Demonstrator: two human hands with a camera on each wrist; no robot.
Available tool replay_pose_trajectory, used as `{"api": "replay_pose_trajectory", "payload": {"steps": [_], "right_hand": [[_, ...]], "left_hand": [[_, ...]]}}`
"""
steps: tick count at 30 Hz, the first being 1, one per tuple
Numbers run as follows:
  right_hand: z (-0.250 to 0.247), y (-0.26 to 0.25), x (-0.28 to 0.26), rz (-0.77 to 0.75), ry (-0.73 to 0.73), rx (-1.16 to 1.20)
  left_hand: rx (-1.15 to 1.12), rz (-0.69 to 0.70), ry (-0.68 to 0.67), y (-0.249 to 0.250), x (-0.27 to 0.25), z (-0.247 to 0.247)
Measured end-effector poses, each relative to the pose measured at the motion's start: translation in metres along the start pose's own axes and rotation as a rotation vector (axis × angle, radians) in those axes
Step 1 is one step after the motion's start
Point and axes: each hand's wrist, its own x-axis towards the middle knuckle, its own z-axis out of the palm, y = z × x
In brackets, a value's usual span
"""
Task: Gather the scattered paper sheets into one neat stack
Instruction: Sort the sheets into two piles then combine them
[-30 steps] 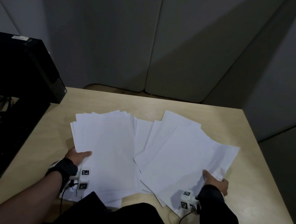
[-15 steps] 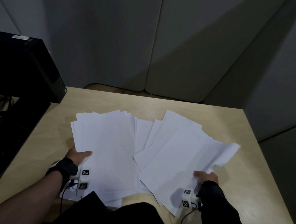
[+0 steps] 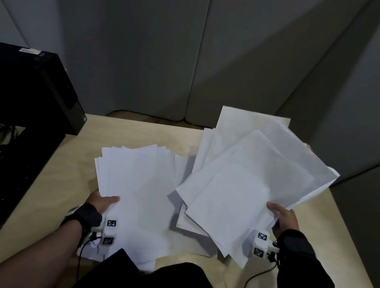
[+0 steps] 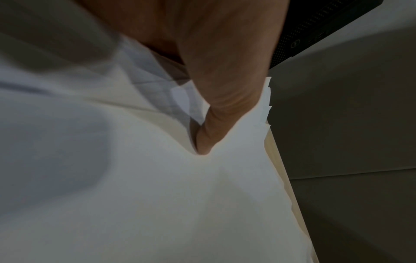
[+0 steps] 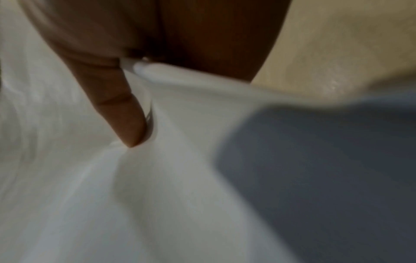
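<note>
White paper sheets lie in two groups on a light wooden table (image 3: pixel 53 181). The left pile (image 3: pixel 140 191) rests flat, and my left hand (image 3: pixel 103 201) grips its left edge, thumb on top (image 4: pixel 209 135). The right bundle (image 3: pixel 249 180) of several fanned sheets is lifted off the table and tilted up toward the far right. My right hand (image 3: pixel 282 216) pinches its near right corner, thumb on top (image 5: pixel 126 121) and fingers hidden beneath. A few sheets (image 3: pixel 190 230) stay flat on the table under the raised bundle.
A black computer tower (image 3: pixel 23 91) stands at the table's far left corner, with a dark keyboard area (image 3: pixel 7 184) in front of it. Grey padded wall panels (image 3: pixel 179 55) close off the back and right. The table's right edge (image 3: pixel 346 234) lies close to my right hand.
My right hand has lifted the right bundle off the table and tipped its far end up and back. The left hand and left pile have stayed put.
</note>
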Motion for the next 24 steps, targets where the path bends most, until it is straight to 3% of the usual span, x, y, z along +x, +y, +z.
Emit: {"api": "replay_pose_trajectory", "payload": {"steps": [6, 11, 14, 18, 24], "right_hand": [[0.035, -0.006, -0.010, -0.012, -0.180, 0.017], [0.087, 0.038, -0.021, 0.101, -0.264, -0.151], [0.117, 0.070, -0.031, 0.157, -0.280, -0.314], [0.141, 0.091, -0.038, 0.105, -0.198, -0.596], [0.149, 0.094, -0.037, 0.106, -0.200, -0.515]], "left_hand": [[0.091, 0.059, -0.043, 0.009, -0.010, 0.015], [0.247, 0.080, -0.104, 0.009, -0.019, 0.032], [0.290, 0.100, -0.119, -0.007, 0.005, 0.029], [0.142, 0.006, -0.069, 0.014, -0.018, 0.026], [-0.262, -0.062, -0.070, 0.018, -0.023, 0.028]]}}
